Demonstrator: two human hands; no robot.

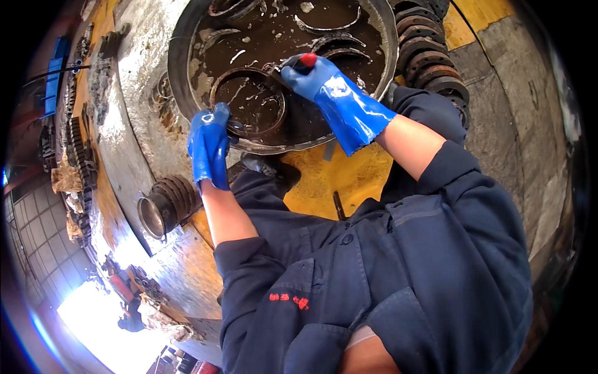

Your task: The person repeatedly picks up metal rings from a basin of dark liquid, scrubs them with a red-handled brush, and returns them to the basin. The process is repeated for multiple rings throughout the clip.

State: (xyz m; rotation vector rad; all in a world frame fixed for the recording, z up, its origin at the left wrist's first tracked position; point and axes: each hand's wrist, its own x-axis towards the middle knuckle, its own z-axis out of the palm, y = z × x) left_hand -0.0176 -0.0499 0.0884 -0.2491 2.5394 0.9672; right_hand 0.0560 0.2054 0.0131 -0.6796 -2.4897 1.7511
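Note:
A wide round metal basin (177, 68) of murky brown liquid stands before me. A metal ring (282, 115) rests tilted at its near side, partly in the liquid. My left hand (210, 132), in a blue rubber glove, grips the ring's near left edge, fingers closed round it. My right hand (314, 80), gloved alike, is closed on a hand tool with a red-ended handle (308, 59). The tool's working end is at the ring's far right edge; its kind is hard to make out. Curved metal pieces (336, 42) lie farther back in the basin.
A row of stacked rusty, dark discs (430, 59) stands right of the basin. At the left, a stack of metal rings (168, 206) lies on the metal-plated floor (134, 131). A blue object (56, 75) and many parts line the far left. My knees flank the basin's near side.

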